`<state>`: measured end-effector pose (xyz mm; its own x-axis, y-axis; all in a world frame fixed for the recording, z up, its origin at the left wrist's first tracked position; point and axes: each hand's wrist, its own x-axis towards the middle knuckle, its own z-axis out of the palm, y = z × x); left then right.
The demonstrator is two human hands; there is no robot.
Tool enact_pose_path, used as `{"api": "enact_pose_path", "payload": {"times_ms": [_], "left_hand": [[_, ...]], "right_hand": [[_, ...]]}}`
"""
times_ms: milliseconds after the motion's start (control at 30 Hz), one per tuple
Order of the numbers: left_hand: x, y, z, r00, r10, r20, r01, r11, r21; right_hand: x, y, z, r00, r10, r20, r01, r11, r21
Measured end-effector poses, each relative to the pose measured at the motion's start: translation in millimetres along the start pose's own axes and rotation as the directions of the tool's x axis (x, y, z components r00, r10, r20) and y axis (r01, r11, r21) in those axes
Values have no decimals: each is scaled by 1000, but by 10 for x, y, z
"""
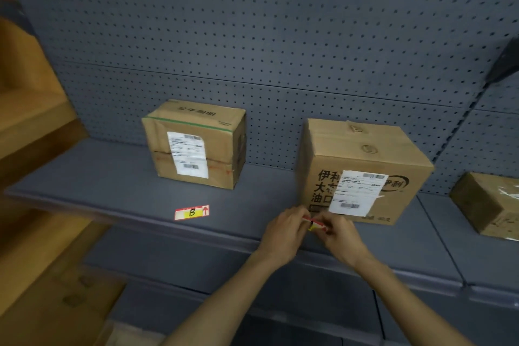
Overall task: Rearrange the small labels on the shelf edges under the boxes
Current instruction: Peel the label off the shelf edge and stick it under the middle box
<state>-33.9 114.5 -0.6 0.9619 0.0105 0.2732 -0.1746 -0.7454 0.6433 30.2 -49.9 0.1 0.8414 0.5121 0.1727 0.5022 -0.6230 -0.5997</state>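
A small red, white and yellow label marked "B" (191,212) lies flat on the grey shelf (112,182), in front of the left cardboard box (196,143). A second small label (315,224) is pinched between my left hand (283,233) and my right hand (337,236), just in front of the larger printed cardboard box (362,171). My fingers hide most of this label, so its letter cannot be read. Both hands hover over the shelf's front part.
A third cardboard box (488,205) stands on the neighbouring shelf at the right. A grey pegboard wall (280,36) backs the shelves. Wooden shelving (31,126) and a flat cardboard box (70,303) sit at the left. A lower grey shelf (280,284) runs beneath.
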Motion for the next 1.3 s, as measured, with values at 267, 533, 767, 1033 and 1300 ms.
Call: {"api": "enact_pose_path", "payload": {"times_ms": [267, 533, 767, 1033, 1300], "left_hand": [[-701, -908, -915, 992, -78, -104, 80, 997, 20], [-1212, -1549, -1529, 974, -180, -141, 195, 976, 101], [-1335, -1917, -1786, 965, -208, -159, 233, 960, 158], [-1384, -2110, -1800, 972, -187, -141, 215, 951, 222], [-1463, -2277, -1821, 976, -137, -170, 180, 945, 273]], "right_hand": [[234, -933, 857, 990, -138, 36, 134, 986, 97], [342, -1570, 1543, 977, -182, 109, 168, 978, 126], [423, -1940, 1895, 984, -162, 74, 158, 985, 63], [410, -2041, 2059, 991, -135, 0, 134, 988, -76], [339, -2088, 2190, 992, -123, 7, 124, 991, -53]]}}
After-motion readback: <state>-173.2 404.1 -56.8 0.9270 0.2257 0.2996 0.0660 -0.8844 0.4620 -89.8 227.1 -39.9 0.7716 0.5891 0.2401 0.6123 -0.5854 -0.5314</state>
